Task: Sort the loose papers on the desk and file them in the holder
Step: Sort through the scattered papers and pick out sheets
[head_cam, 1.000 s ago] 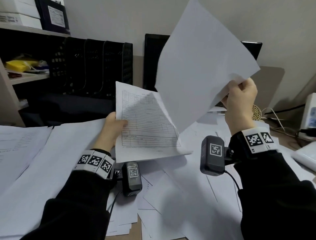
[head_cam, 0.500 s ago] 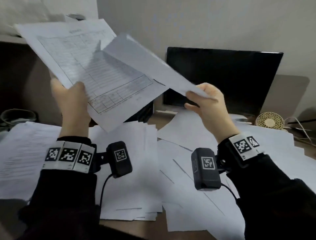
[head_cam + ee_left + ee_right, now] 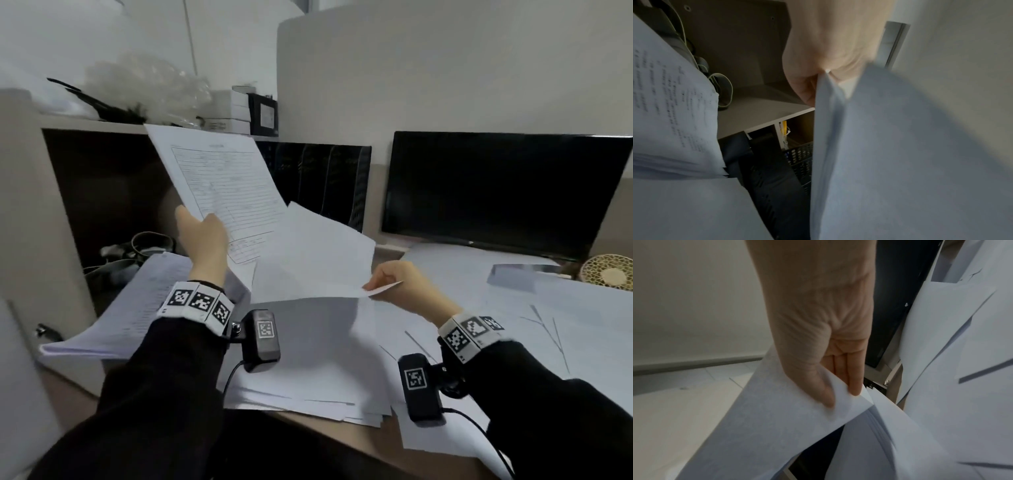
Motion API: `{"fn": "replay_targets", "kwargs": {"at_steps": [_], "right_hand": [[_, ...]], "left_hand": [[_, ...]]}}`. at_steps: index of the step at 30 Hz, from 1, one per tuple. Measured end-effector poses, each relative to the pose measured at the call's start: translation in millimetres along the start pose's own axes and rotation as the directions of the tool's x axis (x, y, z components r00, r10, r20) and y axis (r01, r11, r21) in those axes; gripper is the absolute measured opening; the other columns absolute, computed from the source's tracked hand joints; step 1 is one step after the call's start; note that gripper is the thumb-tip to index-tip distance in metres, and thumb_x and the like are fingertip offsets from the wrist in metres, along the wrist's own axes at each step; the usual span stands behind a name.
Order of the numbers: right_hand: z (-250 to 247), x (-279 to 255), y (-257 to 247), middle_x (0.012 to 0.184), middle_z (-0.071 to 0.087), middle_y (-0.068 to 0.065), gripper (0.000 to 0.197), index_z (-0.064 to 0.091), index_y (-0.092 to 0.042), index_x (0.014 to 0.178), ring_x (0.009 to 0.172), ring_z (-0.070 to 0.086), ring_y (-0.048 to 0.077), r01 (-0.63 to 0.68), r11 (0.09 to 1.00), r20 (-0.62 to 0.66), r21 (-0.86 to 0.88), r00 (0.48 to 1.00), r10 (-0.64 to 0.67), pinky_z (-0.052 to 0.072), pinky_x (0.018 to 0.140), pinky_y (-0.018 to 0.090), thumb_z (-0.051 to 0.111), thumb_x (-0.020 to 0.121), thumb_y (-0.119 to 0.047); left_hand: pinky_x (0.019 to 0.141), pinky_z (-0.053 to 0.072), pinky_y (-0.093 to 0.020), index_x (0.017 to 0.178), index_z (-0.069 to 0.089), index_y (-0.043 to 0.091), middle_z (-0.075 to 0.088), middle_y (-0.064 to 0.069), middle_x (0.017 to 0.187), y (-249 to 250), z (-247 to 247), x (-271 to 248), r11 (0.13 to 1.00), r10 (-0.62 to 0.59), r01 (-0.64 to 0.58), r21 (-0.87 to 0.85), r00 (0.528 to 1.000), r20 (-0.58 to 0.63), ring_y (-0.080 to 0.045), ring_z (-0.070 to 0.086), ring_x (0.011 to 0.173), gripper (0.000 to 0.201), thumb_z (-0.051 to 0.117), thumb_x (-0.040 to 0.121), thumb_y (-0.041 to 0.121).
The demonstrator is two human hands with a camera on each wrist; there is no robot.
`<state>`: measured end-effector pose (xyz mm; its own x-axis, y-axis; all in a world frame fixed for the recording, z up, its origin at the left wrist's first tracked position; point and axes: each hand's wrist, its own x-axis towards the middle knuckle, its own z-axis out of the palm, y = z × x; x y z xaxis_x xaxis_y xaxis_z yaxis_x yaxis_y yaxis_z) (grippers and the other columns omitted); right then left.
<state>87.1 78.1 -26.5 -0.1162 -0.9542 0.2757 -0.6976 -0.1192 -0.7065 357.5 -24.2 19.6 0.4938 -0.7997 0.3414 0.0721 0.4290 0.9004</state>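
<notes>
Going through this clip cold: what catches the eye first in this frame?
The printed form held up by the left hand in front of the shelf, with a blank sheet pinched at its corner by the right hand beside it. Below them, loose papers cover the desk. The black mesh holder stands behind, left of the dark monitor.

Brown desk (image 3: 342,433) covered with loose white papers (image 3: 325,359); thick printed stack (image 3: 137,308) at left, black monitor (image 3: 496,192) at back.

Black sleeves (image 3: 164,383), coded white wristbands (image 3: 197,305), black wrist cameras (image 3: 262,339)
</notes>
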Motion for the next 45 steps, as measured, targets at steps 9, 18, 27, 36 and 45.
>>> {"fn": "replay_targets", "kwargs": {"at_steps": [9, 18, 27, 36, 45], "right_hand": [[26, -16, -10, 0.085, 0.069, -0.006, 0.013, 0.067, -0.021, 0.082, 0.084, 0.067, 0.015, 0.067, 0.953, 0.279, -0.295, 0.960, 0.019, 0.056, 0.076, 0.030, 0.067, 0.081, -0.008], [24, -21, -4, 0.103, 0.073, -0.009, 0.037, 0.075, -0.019, 0.100, 0.100, 0.066, 0.002, 0.097, 0.936, 0.524, -0.339, 0.845, 0.102, 0.051, 0.095, 0.028, 0.064, 0.075, 0.006], [-23, -13, 11, 0.108, 0.067, -0.003, 0.030, 0.069, -0.014, 0.112, 0.096, 0.061, 0.011, -0.160, 0.919, 0.232, -0.359, 0.939, 0.254, 0.048, 0.076, 0.016, 0.058, 0.086, -0.004], [-55, 7, 66, 0.135, 0.051, 0.009, 0.057, 0.047, -0.008, 0.136, 0.124, 0.049, 0.025, -0.493, 0.661, -0.052, -0.565, 0.821, 0.569, 0.043, 0.096, 0.030, 0.067, 0.083, -0.010], [-50, 19, 97, 0.076, 0.054, 0.002, 0.022, 0.059, -0.013, 0.089, 0.082, 0.056, 0.025, -0.527, 0.547, -0.139, -0.651, 0.790, 0.597, 0.044, 0.068, 0.026, 0.070, 0.074, -0.024]], "left_hand": [[0.069, 0.047, -0.008, 0.122, 0.044, 0.000, 0.056, -0.001, 0.108, 8, -14, 6, 0.973, 0.176, -0.208, -0.098, 0.948, -0.264, -0.013, 0.057, 0.090, 0.036, 0.029, 0.088, -0.001], [0.067, 0.044, -0.008, 0.124, 0.044, 0.005, 0.053, 0.003, 0.106, 21, -1, 7, 0.977, 0.074, -0.100, -0.188, 0.987, -0.142, -0.004, 0.055, 0.084, 0.039, 0.034, 0.087, -0.001], [0.073, 0.052, -0.030, 0.116, 0.053, 0.006, 0.061, -0.007, 0.115, -13, 49, -24, 0.985, -0.139, 0.164, -0.055, 0.942, 0.307, -0.022, 0.059, 0.099, 0.031, 0.043, 0.089, -0.002], [0.090, 0.052, -0.049, 0.107, 0.055, 0.010, 0.062, -0.009, 0.111, -33, 79, -37, 0.958, -0.259, 0.286, -0.014, 0.886, 0.384, -0.029, 0.061, 0.103, 0.026, 0.046, 0.086, -0.003], [0.086, 0.054, -0.053, 0.114, 0.056, 0.003, 0.064, -0.012, 0.111, -44, 88, -41, 0.945, -0.310, 0.326, 0.036, 0.851, 0.423, -0.031, 0.063, 0.102, 0.031, 0.046, 0.085, -0.005]]}}
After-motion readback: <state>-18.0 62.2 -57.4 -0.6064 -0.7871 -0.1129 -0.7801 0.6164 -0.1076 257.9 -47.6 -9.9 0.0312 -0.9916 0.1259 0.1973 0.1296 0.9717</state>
